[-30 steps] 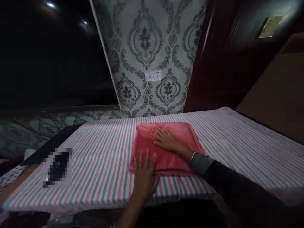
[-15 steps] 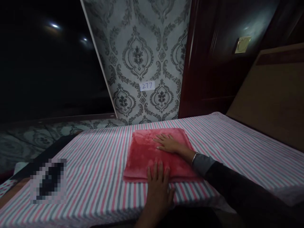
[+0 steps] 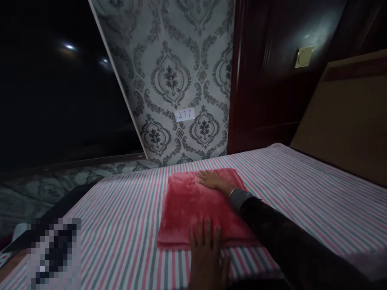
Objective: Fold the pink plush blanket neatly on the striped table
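A folded red plush blanket lies flat on a striped sheet of pink, grey and white. My right hand rests palm down on its far part, fingers stretched out towards the left. At the near edge, my left hand lies with fingers spread, their tips on the plush and the palm over the sheet. Neither hand grips anything. A bracelet circles my right wrist, below a grey cuff and dark sleeve that cover the blanket's right side.
Behind stands a patterned wall with a paper label reading 277. A large black screen fills the upper left. To the right are a dark red wooden panel with a switch plate and a brown board. A pixelated patch covers the lower left.
My right hand has slid away from me towards the blanket's far edge. My left hand stays at the near edge. The view has tilted up slightly, so the blanket sits lower.
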A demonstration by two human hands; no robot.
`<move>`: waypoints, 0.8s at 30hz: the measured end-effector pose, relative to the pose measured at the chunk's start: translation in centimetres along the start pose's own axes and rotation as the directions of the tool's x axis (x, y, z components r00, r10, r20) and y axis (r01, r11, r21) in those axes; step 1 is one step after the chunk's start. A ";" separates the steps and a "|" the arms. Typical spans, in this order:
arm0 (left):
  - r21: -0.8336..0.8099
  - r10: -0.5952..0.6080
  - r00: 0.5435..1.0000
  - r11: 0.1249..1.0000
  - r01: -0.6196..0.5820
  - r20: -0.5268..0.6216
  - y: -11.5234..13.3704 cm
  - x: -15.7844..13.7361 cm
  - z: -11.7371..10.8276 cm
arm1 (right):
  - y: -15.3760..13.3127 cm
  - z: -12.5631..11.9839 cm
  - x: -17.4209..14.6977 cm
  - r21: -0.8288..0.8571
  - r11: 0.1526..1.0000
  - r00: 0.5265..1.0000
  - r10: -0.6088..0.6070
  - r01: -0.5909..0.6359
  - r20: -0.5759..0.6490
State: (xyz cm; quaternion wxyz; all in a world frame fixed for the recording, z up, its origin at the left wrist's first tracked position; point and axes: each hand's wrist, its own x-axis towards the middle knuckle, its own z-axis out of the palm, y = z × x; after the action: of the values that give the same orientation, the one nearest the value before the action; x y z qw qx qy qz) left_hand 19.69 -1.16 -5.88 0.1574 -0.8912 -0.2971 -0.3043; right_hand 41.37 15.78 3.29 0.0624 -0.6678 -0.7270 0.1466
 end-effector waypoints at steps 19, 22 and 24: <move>-0.247 -0.027 0.990 0.967 0.061 0.139 -1.0 0.7 -2.3 | 7.1 3.2 -9.8 0.202 0.975 0.914 0.168 -0.097 -0.371; -0.364 -0.174 0.984 0.914 0.178 0.045 -4.9 0.9 -4.2 | 8.3 5.2 -12.9 0.508 0.861 0.837 0.284 -0.008 -0.468; -0.431 -0.400 0.917 0.826 0.363 0.006 -8.4 1.5 -5.1 | 8.8 6.3 -15.6 0.706 0.708 0.831 0.371 0.037 -0.415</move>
State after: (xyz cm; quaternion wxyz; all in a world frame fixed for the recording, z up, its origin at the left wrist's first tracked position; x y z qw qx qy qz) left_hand 13.13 3.65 -0.19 -0.0911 -0.8128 -0.3890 -0.4240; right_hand 49.50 0.06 -3.70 0.4886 -0.6751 -0.5066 0.2209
